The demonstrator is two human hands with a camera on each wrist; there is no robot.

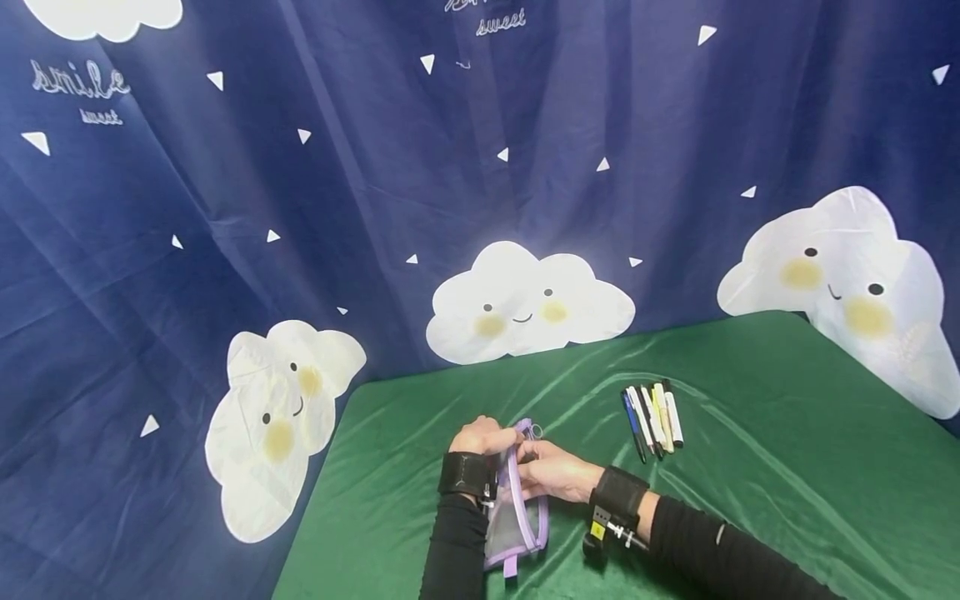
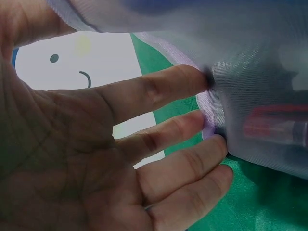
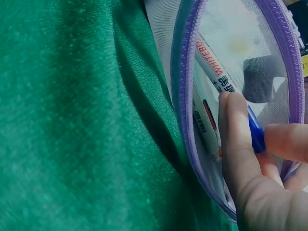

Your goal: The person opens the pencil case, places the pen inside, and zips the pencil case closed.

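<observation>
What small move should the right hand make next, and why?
Probably close the right hand firmly on the blue-ended marker: the hand is right at it inside the mesh pouch, whose mouth stands open while the left hand holds the pouch. Whether the marker is already gripped, I can't tell.

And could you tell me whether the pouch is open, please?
The pouch is open: its zipper sides stand apart, showing a marker inside.

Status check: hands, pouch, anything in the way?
Left hand holding pouch, mouth open. Right hand in the mouth, gripping marker. Loose pens off to the right, clear of hands. No visible obstruction.
</observation>
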